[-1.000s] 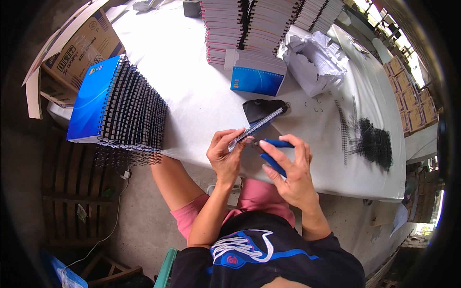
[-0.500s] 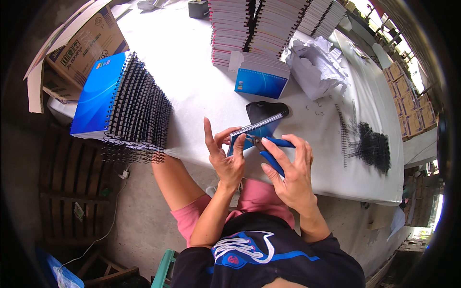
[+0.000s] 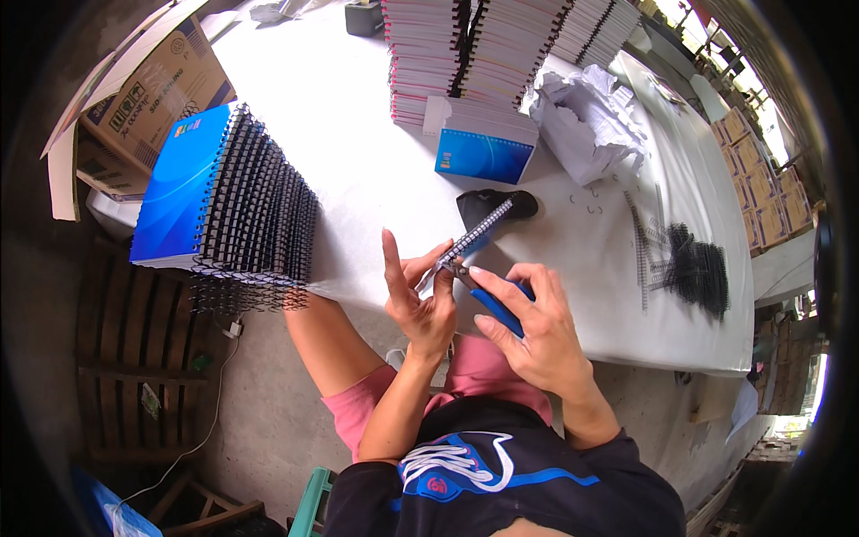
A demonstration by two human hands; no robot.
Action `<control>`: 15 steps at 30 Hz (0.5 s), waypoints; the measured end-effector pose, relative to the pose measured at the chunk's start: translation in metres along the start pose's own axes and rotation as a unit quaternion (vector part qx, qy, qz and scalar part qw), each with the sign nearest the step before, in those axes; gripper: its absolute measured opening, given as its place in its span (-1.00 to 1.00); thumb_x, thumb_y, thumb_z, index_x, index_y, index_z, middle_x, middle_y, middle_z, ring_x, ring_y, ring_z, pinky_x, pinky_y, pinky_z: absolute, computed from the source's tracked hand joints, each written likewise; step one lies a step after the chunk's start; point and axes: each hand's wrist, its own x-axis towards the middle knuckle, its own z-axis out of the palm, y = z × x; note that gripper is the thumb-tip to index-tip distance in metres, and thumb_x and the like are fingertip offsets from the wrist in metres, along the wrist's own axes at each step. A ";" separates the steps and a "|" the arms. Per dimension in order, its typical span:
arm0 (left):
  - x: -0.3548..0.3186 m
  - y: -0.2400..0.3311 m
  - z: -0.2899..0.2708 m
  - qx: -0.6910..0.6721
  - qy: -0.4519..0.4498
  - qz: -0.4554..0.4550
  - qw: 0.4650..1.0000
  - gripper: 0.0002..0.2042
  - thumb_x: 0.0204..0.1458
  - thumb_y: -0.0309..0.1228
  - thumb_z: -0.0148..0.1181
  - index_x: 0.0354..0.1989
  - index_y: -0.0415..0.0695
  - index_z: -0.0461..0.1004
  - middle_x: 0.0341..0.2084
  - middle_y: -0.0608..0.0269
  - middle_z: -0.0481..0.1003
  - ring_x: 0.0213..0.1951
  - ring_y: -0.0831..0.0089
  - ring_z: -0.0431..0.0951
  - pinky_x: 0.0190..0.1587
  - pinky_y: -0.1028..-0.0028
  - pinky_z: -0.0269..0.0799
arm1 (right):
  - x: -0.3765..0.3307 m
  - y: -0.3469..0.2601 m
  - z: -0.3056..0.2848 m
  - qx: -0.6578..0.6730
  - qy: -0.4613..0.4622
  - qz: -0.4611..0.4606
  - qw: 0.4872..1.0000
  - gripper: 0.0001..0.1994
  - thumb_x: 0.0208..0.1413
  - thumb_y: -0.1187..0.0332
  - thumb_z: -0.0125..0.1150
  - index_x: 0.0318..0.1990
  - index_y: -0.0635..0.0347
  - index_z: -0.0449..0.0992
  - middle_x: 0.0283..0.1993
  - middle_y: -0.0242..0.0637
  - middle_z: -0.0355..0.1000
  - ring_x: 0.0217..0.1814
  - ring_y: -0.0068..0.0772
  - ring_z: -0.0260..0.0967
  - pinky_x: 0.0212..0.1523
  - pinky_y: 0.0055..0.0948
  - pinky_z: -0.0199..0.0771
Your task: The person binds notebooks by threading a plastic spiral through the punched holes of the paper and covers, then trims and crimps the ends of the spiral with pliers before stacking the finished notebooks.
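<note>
My left hand (image 3: 422, 300) pinches the near end of a spiral-bound notebook (image 3: 479, 231), its index finger pointing up. The notebook is tilted nearly on edge with its black coil binding on top. In my right hand (image 3: 539, 327) are blue-handled pliers (image 3: 499, 307), the handles squeezed closer together. Their jaws meet the near end of the coil beside my left fingertips; whether they grip the wire is too small to tell. A black rounded object (image 3: 519, 205) lies on the table just behind the notebook.
A tall stack of finished blue notebooks (image 3: 183, 192) stands at left by a cardboard box (image 3: 170, 94). Unbound blue-covered sheets (image 3: 483, 154) sit before tall bound stacks (image 3: 425, 63). Crumpled white paper (image 3: 591, 125) and a heap of black coils (image 3: 698, 273) lie right on the white-covered table (image 3: 358, 197).
The notebook has turned more edge-on and steeper. The pliers' handles have closed together, and their jaws have shifted down to the coil's near end.
</note>
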 end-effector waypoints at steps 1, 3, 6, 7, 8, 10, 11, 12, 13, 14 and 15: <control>-0.001 0.000 0.000 0.002 0.002 0.008 1.000 -0.20 -0.01 -0.66 0.18 0.36 -0.21 -0.18 -0.33 0.05 0.57 -0.34 0.54 0.49 -0.19 0.54 0.38 | 0.000 0.001 0.000 0.098 -0.022 0.012 0.995 -0.56 0.10 0.14 0.15 0.16 -0.12 0.37 -0.07 -0.15 0.29 -0.02 -0.16 0.27 -0.03 -0.20 0.27; -0.002 -0.002 -0.002 0.043 -0.010 0.043 0.998 -0.21 -0.02 -0.67 0.17 0.36 -0.20 -0.16 -0.32 0.03 0.57 -0.32 0.51 0.51 -0.17 0.54 0.39 | -0.002 0.006 0.003 0.287 -0.062 0.039 0.955 -0.55 0.15 0.11 0.10 0.18 -0.01 0.33 -0.13 -0.13 0.32 -0.11 -0.22 0.36 -0.18 -0.29 0.35; -0.002 0.000 -0.002 0.052 -0.015 0.053 0.997 -0.20 -0.02 -0.66 0.19 0.36 -0.19 -0.17 -0.28 0.03 0.56 -0.33 0.51 0.50 -0.16 0.54 0.41 | -0.004 0.026 0.011 0.715 -0.215 0.170 0.643 -0.50 0.22 0.08 0.02 0.22 0.14 0.24 -0.18 -0.13 0.37 -0.14 -0.23 0.41 -0.19 -0.32 0.41; -0.001 0.001 -0.001 0.045 -0.014 0.049 0.998 -0.20 -0.02 -0.65 0.20 0.36 -0.19 -0.17 -0.26 0.03 0.56 -0.34 0.52 0.50 -0.16 0.55 0.41 | -0.004 0.032 0.015 0.736 -0.236 0.172 0.610 -0.46 0.24 0.08 -0.02 0.26 0.18 0.16 -0.07 -0.12 0.33 -0.01 -0.23 0.36 0.02 -0.33 0.34; 0.000 0.000 0.002 -0.011 0.013 0.005 1.000 -0.19 -0.02 -0.64 0.21 0.36 -0.17 -0.18 -0.25 0.02 0.55 -0.32 0.52 0.51 -0.20 0.55 0.43 | -0.003 0.029 0.017 0.638 -0.194 0.135 0.733 -0.47 0.23 0.09 -0.01 0.27 0.18 0.16 -0.04 -0.12 0.31 0.02 -0.22 0.33 0.07 -0.34 0.30; 0.001 0.000 0.011 -0.125 0.068 -0.082 0.986 -0.16 -0.02 -0.61 0.24 0.37 -0.15 -0.20 -0.22 0.02 0.55 -0.28 0.51 0.54 -0.29 0.57 0.46 | -0.001 0.019 0.023 0.391 -0.091 0.052 0.915 -0.47 0.23 0.12 0.01 0.27 0.17 0.15 0.02 -0.11 0.27 0.08 -0.19 0.28 0.15 -0.37 0.21; 0.005 0.001 0.007 -0.186 0.078 -0.140 0.969 -0.13 0.00 -0.55 0.26 0.38 -0.07 -0.26 -0.17 0.05 0.53 -0.29 0.58 0.51 -0.28 0.62 0.44 | -0.001 0.017 0.018 0.307 -0.067 0.035 0.949 -0.45 0.19 0.18 0.07 0.28 0.16 0.15 0.08 -0.11 0.22 0.13 -0.21 0.20 0.19 -0.38 0.13; 0.009 0.003 0.005 -0.182 0.080 -0.169 0.965 -0.14 0.00 -0.54 0.26 0.37 -0.10 -0.25 -0.17 0.05 0.53 -0.27 0.58 0.50 -0.24 0.62 0.42 | -0.004 0.022 0.011 0.277 -0.055 0.021 0.959 -0.46 0.15 0.24 0.10 0.27 0.14 0.18 0.08 -0.11 0.23 0.11 -0.20 0.22 0.18 -0.39 0.14; 0.014 0.005 0.002 -0.176 0.083 -0.197 0.961 -0.15 0.01 -0.53 0.26 0.37 -0.12 -0.24 -0.17 0.05 0.53 -0.25 0.58 0.49 -0.20 0.63 0.40 | -0.009 0.034 0.006 0.266 -0.039 -0.003 0.963 -0.48 0.15 0.24 0.11 0.26 0.13 0.20 0.06 -0.12 0.23 0.10 -0.20 0.22 0.17 -0.39 0.15; 0.017 0.006 0.000 -0.171 0.084 -0.226 0.955 -0.15 0.01 -0.52 0.27 0.37 -0.15 -0.22 -0.17 0.05 0.52 -0.24 0.58 0.49 -0.15 0.64 0.38 | -0.016 0.048 0.002 0.255 -0.022 -0.026 0.966 -0.49 0.15 0.25 0.11 0.25 0.11 0.22 0.05 -0.13 0.23 0.09 -0.20 0.23 0.16 -0.39 0.15; 0.017 0.005 -0.001 -0.193 0.093 -0.239 0.947 -0.20 0.00 -0.52 0.27 0.35 -0.17 -0.14 -0.14 0.06 0.50 -0.19 0.55 0.48 -0.11 0.60 0.40 | -0.022 0.058 0.000 0.245 -0.006 0.013 0.969 -0.50 0.15 0.23 0.10 0.25 0.10 0.23 0.03 -0.13 0.24 0.08 -0.21 0.23 0.15 -0.38 0.16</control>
